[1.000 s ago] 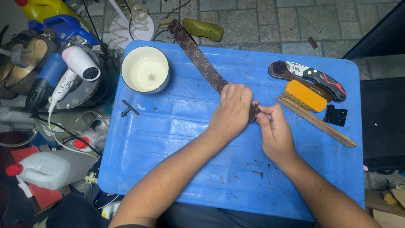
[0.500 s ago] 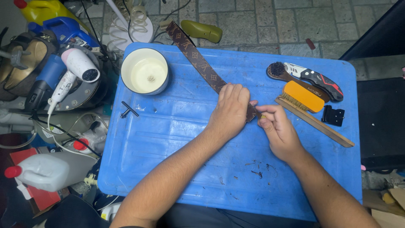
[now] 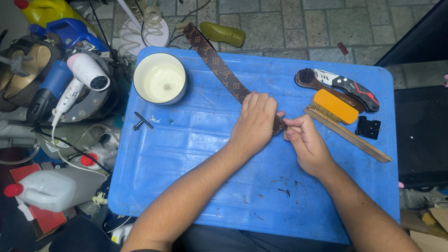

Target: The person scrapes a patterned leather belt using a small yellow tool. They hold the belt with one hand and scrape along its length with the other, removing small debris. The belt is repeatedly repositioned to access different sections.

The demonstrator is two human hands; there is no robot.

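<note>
Grey tiled floor at the far edge, with a blue plastic board (image 3: 196,186) filling the middle as a work surface. Across its far half, a brown patterned strap (image 3: 218,70), running diagonally from the far left edge toward the centre. Pressed flat over the near end of the strap, the left hand (image 3: 254,123), fingers together and curled over it. Just right of that, touching the strap's tip, the right hand (image 3: 305,142), fingers pinched narrow around the end; whether anything else sits in that pinch, impossible to tell. Far left on the board, a white round tub (image 3: 160,78) with pale paste inside; near it, a small black T-shaped key (image 3: 141,121). To the right, a wooden brush with an orange back (image 3: 338,112), a round dark brush (image 3: 307,77), a folding utility knife (image 3: 352,88) and a small black block (image 3: 368,127). Off the board at left, a white hair dryer (image 3: 81,77) and a white plastic jug (image 3: 49,189).
</note>
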